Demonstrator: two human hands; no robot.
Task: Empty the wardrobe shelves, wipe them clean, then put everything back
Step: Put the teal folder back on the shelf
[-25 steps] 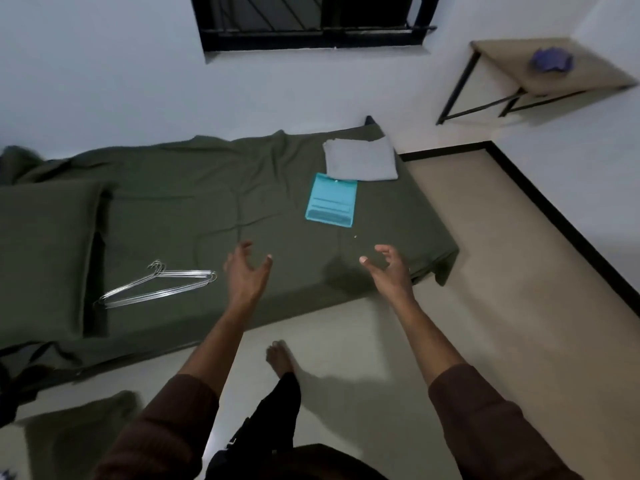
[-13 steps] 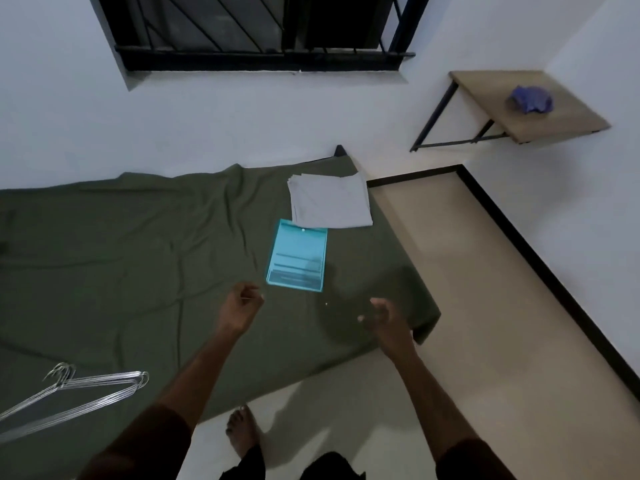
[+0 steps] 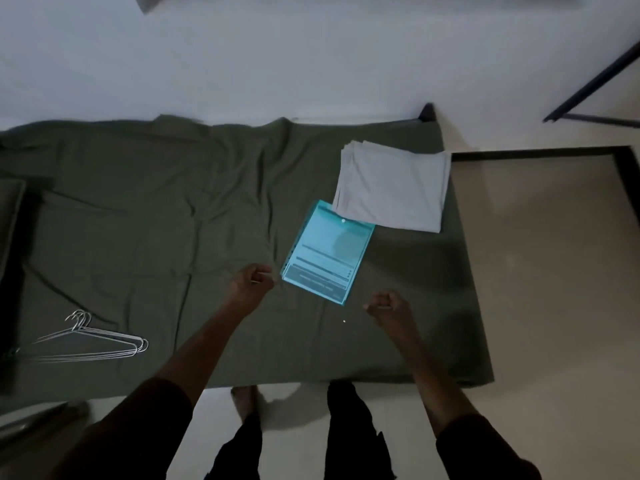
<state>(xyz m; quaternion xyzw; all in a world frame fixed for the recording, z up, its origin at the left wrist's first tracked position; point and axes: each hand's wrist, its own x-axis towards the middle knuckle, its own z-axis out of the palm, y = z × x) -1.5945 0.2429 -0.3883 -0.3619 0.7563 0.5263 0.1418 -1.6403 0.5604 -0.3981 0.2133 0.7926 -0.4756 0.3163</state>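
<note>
Now closer over the bed (image 3: 138,209) than half a second ago; window out of view. Left hand (image 3: 247,287) just beside the teal folder (image 3: 325,252) lower-left corner, not touching; fingers curled, grip empty. Right hand (image 3: 389,310) near folder's lower-right corner, also curled on nothing. Folded grey cloth (image 3: 393,188) overlaps folder's top edge. Wire hangers (image 3: 93,342) well apart, far left on bed.

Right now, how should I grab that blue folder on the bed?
Probably by its near short edge. The blue folder lies flat on the green bed sheet, near end free, far corner touching or slightly under the folded grey cloth. Slide fingers underneath from your side, thumb on top.
</note>
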